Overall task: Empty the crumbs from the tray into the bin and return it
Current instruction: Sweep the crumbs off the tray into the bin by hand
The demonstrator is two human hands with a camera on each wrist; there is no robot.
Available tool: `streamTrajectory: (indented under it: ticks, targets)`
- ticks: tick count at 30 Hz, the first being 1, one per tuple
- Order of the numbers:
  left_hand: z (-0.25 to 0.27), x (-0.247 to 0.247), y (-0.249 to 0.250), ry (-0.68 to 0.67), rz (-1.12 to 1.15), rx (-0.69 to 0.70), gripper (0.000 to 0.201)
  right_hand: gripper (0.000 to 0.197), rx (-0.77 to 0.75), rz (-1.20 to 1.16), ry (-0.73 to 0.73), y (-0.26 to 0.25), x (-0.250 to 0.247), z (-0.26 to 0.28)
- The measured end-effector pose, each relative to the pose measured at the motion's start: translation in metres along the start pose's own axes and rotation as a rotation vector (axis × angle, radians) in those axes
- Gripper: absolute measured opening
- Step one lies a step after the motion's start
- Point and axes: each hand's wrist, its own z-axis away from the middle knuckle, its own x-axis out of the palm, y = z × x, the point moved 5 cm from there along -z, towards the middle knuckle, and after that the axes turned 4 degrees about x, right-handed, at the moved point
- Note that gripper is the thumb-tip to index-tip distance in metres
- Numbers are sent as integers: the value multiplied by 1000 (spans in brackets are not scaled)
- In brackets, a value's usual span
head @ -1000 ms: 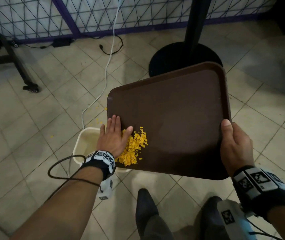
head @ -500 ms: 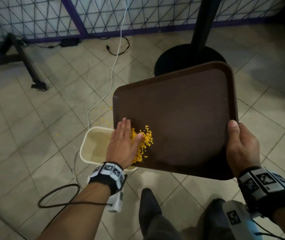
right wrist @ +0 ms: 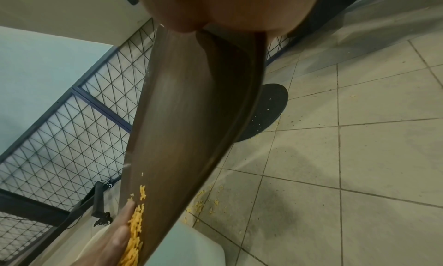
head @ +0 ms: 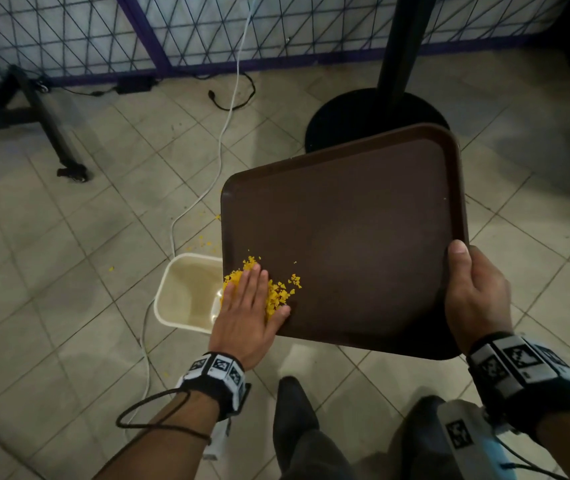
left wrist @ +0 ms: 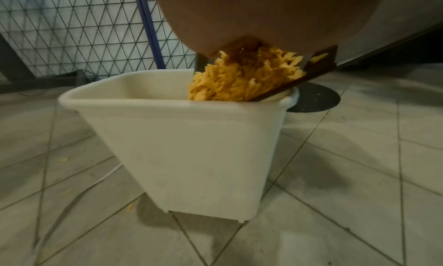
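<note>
From the head view, the left hand (head: 247, 318) lies flat with straight fingers on the yellow crumbs (head: 278, 294), and compared with a second ago it has swept them closer to the tray's left edge. The brown tray (head: 345, 244) now sits further over the cream bin (head: 186, 292) on the floor. The right hand (head: 473, 296) grips the tray's right rim, thumb on top – holding it tilted down to the left.

From the left wrist, the pile (left wrist: 242, 80) bunches at the tray lip right above the bin (left wrist: 182, 137), so tipping seems imminent.

From the right wrist, the tray (right wrist: 191, 118) slopes steeply; spilled bits (right wrist: 203, 205) already dot the floor tiles (right wrist: 359, 156) – a sign the sweep needs care
</note>
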Motion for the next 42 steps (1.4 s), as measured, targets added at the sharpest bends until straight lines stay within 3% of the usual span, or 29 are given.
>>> streamTrajectory:
  ticks: [6, 12, 16, 22, 29, 33, 39, 42]
  targets:
    - [-1, -12, -31, -35, -36, 0, 84, 31, 13, -1, -6, -2, -1, 1]
    - [-32, -41, -29, 127, 129, -24, 76, 29, 22, 5, -12, -5, 0, 3]
    - [-39, -31, -19, 58, 170, -36, 78, 30, 22, 9, -10, -5, 0, 3]
    - [-1, -1, -24, -35, 57, -48, 84, 32, 18, 9, -12, -3, 0, 1]
    - [-23, -32, -7, 125, 133, -22, 76, 35, 1, 16, -9, -3, 1, 2]
    - [-37, -29, 1, 88, 179, -42, 76, 34, -1, 25, -5, -3, 0, 1]
    - [5, 5, -7, -19, 42, -36, 83, 32, 15, 7, -12, -3, -1, 2]
    - [2, -6, -17, 14, 34, -49, 84, 32, 19, 2, -13, -3, -1, 3]
